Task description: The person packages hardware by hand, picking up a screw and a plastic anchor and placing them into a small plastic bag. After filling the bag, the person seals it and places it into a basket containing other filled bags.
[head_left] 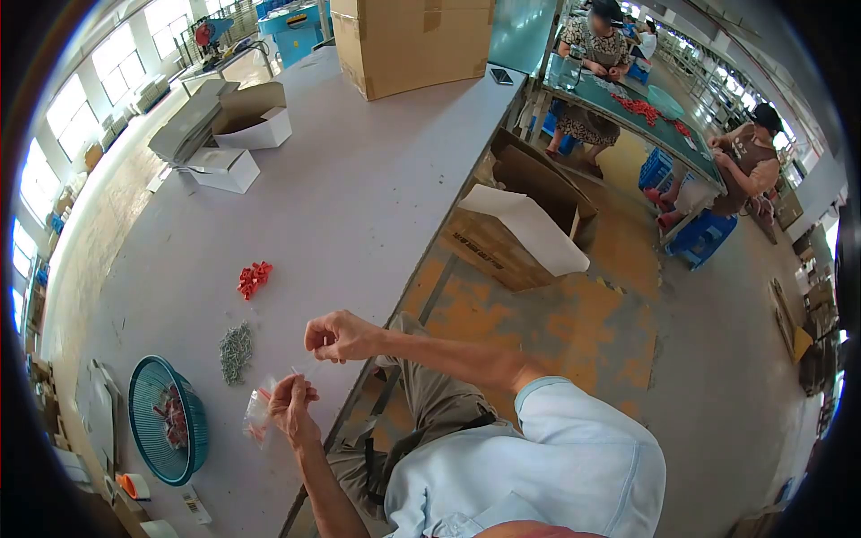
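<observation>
My left hand (292,409) is closed on a small clear plastic bag (257,412) with something red inside, above the near part of the table. My right hand (343,336) is just beyond it, with thumb and fingers pinched together. A faint clear strip shows between the two hands, and what the right fingertips hold is too small to make out. Left of my hands lies a pile of small grey metal pieces, like screws (235,353). Farther up sits a small heap of red parts (255,280). A teal plastic basket (199,421) holds several bagged pieces.
On the grey table (332,179) stand a large cardboard box (421,45), white boxes (224,169) and a phone (501,76). An open carton (511,238) is on the floor beside the table. Tape (134,487) lies near the basket. Two people work at a green table (619,112).
</observation>
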`<state>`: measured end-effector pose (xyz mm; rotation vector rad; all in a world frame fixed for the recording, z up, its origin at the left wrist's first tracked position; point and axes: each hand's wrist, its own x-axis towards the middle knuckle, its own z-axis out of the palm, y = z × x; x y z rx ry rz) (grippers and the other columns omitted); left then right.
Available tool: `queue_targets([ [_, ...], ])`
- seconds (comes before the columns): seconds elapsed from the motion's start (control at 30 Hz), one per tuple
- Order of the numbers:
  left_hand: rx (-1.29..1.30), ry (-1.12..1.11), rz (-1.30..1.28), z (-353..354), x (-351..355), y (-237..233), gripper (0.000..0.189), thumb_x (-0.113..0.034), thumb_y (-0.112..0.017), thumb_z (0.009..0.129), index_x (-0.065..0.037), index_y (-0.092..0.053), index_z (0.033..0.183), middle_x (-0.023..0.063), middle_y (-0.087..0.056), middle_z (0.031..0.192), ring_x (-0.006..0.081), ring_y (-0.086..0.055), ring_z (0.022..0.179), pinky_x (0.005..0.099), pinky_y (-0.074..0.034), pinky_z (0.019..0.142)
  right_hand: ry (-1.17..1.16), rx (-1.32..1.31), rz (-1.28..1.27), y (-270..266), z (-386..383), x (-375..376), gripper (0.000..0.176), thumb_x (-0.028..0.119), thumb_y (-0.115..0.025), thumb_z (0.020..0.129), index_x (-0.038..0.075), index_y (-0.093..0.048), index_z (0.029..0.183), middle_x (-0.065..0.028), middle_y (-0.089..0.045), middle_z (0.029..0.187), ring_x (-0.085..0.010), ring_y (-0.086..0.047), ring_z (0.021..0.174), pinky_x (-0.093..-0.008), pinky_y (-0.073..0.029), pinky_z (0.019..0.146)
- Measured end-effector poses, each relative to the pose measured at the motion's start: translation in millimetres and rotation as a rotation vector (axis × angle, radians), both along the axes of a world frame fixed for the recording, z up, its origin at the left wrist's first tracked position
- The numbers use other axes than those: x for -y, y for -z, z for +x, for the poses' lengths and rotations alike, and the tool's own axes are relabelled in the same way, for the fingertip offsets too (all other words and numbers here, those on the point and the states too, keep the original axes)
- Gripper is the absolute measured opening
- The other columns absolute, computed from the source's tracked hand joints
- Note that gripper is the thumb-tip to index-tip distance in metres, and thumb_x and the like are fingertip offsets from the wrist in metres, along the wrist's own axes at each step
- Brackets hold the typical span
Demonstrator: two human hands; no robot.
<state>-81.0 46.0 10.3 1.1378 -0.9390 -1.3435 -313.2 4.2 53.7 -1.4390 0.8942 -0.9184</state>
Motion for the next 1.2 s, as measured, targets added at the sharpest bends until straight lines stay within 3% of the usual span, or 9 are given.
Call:
queue_targets([
  [0.1,0.053,-0.026,-0.072,2,2,3,0.009,-0.009,-0.076,0.096,-0.001,-0.074,0.096,0.0044,-0.068,0.079,0.0119,-0.062,0.064,0.0255,-0.05,0.059,0.021,-0.075,-0.031,6,8,-1,0.014,0.007,-0.072,0.091,0.001,-0.068,0.104,-0.0046,-0.07,0.083,-0.0117,-0.067,0.07,-0.0295,-0.057,0.061],
  [0.17,-0.005,-0.046,-0.057,3,4,2,0.007,-0.007,-0.077,0.094,-0.001,-0.073,0.092,0.0036,-0.067,0.077,0.0108,-0.059,0.063,0.025,-0.048,0.057,0.19,-0.144,-0.384,17,15,0,0.016,0.011,-0.075,0.092,0.001,-0.069,0.103,-0.0062,-0.07,0.082,-0.0143,-0.068,0.072,-0.033,-0.057,0.064],
  [0.27,-0.017,-0.038,-0.032,9,6,2,0.008,-0.005,-0.078,0.093,-0.002,-0.072,0.089,0.0031,-0.067,0.076,0.0101,-0.059,0.063,0.025,-0.047,0.057,0.493,-0.283,-0.596,11,25,-10,0.02,0.016,-0.079,0.091,0.001,-0.069,0.101,-0.0091,-0.071,0.083,-0.0166,-0.068,0.073,-0.0349,-0.056,0.067],
  [0.3,-0.018,-0.039,-0.032,9,7,3,0.008,-0.005,-0.078,0.093,-0.002,-0.072,0.089,0.0031,-0.067,0.076,0.0101,-0.059,0.063,0.025,-0.047,0.057,0.492,-0.284,-0.597,7,29,-15,0.02,0.016,-0.079,0.091,0.001,-0.069,0.101,-0.0091,-0.071,0.083,-0.0166,-0.068,0.073,-0.0349,-0.056,0.067],
  [0.47,0.199,-0.116,-0.178,-6,7,5,0.01,-0.003,-0.078,0.093,0.0,-0.07,0.087,0.002,-0.067,0.078,0.0078,-0.058,0.068,0.0234,-0.048,0.062,0.31,-0.205,-0.299,4,48,-28,0.022,0.017,-0.08,0.091,-0.002,-0.07,0.095,-0.0133,-0.072,0.081,-0.0176,-0.069,0.072,-0.0345,-0.056,0.067],
  [0.77,0.491,-0.152,-0.254,-25,-3,-9,0.01,0.0,-0.077,0.093,0.0,-0.069,0.087,0.0023,-0.069,0.081,0.0073,-0.062,0.073,0.0238,-0.051,0.067,0.248,-0.066,-0.082,13,50,-19,0.017,0.009,-0.068,0.092,-0.006,-0.072,0.098,-0.0114,-0.072,0.076,-0.014,-0.068,0.067,-0.0323,-0.056,0.062],
  [0.9,0.38,-0.132,-0.26,-24,3,5,0.009,0.001,-0.077,0.092,0.0,-0.069,0.087,0.0036,-0.071,0.083,0.0089,-0.064,0.073,0.0237,-0.052,0.066,0.25,-0.011,-0.061,15,50,-19,0.015,0.007,-0.066,0.092,-0.007,-0.072,0.096,-0.0111,-0.072,0.074,-0.0126,-0.067,0.064,-0.0314,-0.056,0.06],
  [1.07,0.158,-0.019,-0.226,-24,-2,-14,0.005,0.004,-0.073,0.093,0.003,-0.068,0.094,0.0101,-0.072,0.085,0.0178,-0.073,0.08,0.0298,-0.06,0.073,0.189,0.142,0.116,26,49,-17,0.017,0.012,-0.066,0.101,-0.004,-0.072,0.103,-0.0066,-0.072,0.083,-0.012,-0.069,0.075,-0.0279,-0.058,0.067],
  [1.2,0.172,-0.078,-0.135,-25,-2,-8,0.009,-0.004,-0.077,0.093,0.002,-0.07,0.095,0.0064,-0.072,0.087,0.0121,-0.07,0.082,0.0266,-0.057,0.072,0.201,0.163,0.178,26,49,-15,0.015,0.007,-0.062,0.102,-0.006,-0.07,0.106,-0.01,-0.073,0.092,-0.0162,-0.074,0.085,-0.0317,-0.066,0.076],
])
